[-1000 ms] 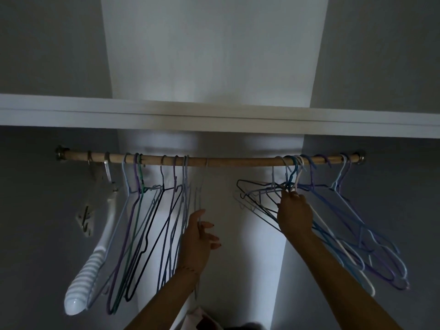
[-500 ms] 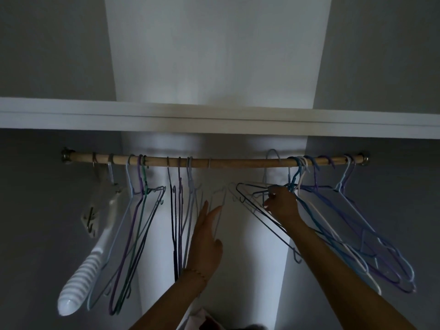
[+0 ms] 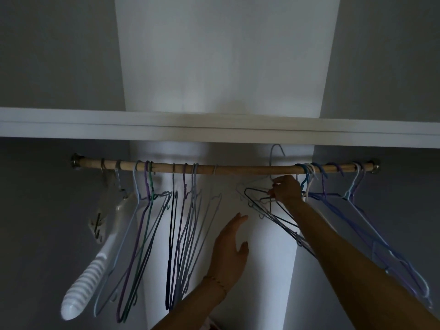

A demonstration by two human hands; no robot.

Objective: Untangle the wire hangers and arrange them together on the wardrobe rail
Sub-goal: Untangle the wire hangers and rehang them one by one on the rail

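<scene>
A knot of wire hangers (image 3: 266,203) hangs lifted just below the wooden rail (image 3: 238,168), right of the frame's centre, pinched at the necks by the right hand (image 3: 287,189), whose fingers are closed around the wires. One pale hook (image 3: 276,154) from that bunch stands clear above the rail, unhooked. The dark frames of the bunch trail down and right, crossing beneath the forearm.

The left hand (image 3: 229,248) is open and holds nothing, fingers spread and pointing up in the gap at lower centre, near the bunch but apart from it.

Left of the gap, a sorted row of hangers (image 3: 183,225) hangs fairly straight from the rail; farther left a white plastic hanger (image 3: 95,265) slants toward the lower left corner. At the right end, more blue and purple hangers (image 3: 357,210) splay diagonally, apparently not yet sorted. A white shelf (image 3: 214,127) spans the frame above.

The step in hand appears to be freeing one hanger from the tangle. The next move likely calls for the left hand to steady the loose frames while the right works the raised hook free and rehangs it beside the left row.
</scene>
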